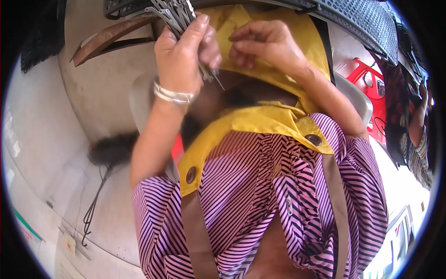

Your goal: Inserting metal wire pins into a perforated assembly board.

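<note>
Head view, looking down at a person at work: at far left a pale wall [42, 125] curves away, with a dark tuft of hair [111, 149] and a thin black wire hook [90, 216] lying against it. Next comes the left hand [183, 56], a silver bangle [174, 95] at the wrist, raised and closed tight around a bundle of thin metal pins [179, 18]. The pins are grey, flat and narrow, fanned out above the fist, with one pointed end poking out below it near the thumb. They seem held upright in the fist so that single pins stay within reach of the other hand. To the right, close beside it, the right hand [267, 46] rests on a yellow cloth [274, 69], its fingertips pinched narrowly together on a fold of the fabric; whether a pin lies between them cannot be told. The cloth drapes from the far edge down toward the person, probably kept taut by that pinch. Nearer, a yellow apron bib [260, 123] with two dark buttons lies over a purple striped shirt [260, 195] and brown straps. Overhead at the far right runs a black mesh rack [357, 18]. At the right edge stand a red plastic chair [371, 88] and another person's arm [418, 125].
</note>
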A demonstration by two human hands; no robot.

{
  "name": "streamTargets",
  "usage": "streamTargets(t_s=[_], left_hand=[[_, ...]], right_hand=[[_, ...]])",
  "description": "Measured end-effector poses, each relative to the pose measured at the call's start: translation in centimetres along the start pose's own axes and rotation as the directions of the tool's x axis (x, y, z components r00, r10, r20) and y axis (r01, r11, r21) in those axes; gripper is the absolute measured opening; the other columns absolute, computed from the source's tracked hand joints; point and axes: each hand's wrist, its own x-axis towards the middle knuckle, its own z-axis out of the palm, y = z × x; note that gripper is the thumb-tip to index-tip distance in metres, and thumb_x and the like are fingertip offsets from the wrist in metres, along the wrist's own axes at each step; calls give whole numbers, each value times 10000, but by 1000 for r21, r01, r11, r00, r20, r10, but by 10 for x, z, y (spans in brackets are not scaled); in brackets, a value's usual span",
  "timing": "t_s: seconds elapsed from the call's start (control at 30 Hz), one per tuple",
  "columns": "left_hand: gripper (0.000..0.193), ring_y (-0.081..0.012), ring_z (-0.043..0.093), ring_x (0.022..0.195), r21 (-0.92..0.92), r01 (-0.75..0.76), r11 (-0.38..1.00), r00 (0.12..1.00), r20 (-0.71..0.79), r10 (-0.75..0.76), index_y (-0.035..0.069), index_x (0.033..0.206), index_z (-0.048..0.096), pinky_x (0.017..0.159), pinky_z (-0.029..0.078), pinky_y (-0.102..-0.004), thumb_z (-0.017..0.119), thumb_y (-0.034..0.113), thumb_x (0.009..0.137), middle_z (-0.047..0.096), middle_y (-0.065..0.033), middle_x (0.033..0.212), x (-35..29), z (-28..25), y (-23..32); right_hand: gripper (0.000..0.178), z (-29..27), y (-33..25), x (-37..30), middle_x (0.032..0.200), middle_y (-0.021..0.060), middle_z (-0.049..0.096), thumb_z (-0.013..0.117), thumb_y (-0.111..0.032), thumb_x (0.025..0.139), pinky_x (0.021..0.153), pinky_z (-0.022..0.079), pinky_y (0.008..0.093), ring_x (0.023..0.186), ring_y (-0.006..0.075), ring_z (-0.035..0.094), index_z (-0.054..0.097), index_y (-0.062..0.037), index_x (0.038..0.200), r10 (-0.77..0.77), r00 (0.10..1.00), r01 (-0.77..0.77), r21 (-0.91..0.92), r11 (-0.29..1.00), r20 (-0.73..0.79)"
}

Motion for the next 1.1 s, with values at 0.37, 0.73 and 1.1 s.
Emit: streamTargets(t_s=[0.37,0.73,1.1], left_hand=[[108,-81,325,440,24,-165,986,985,48,164,49,849,487,397,304,-232,509,152,822,397,-7,622,-2,-4,-7],[126,-103,343,418,-107,-367,924,921,-185,344,65,782,440,380,308,-265,525,156,806,406,-20,598,11,-17,28],[151,-81,336,418,-40,-114,993,988,-108,109,70,908,458,381,313,-235,480,205,842,379,9,617,-9,1,2]], right_hand=[[282,26,25,-2,782,144,597,561,26,695,452,453,202,592,143,585,502,96,961,147,962,-158,29,987,231],[67,31,32,-7,651,37,579,552,-44,751,496,419,205,559,76,530,545,-12,810,-217,941,301,-348,888,259],[603,4,-44,-15,643,43,564,438,38,802,454,426,179,496,50,507,167,-116,1318,-457,866,400,-268,877,-202]])
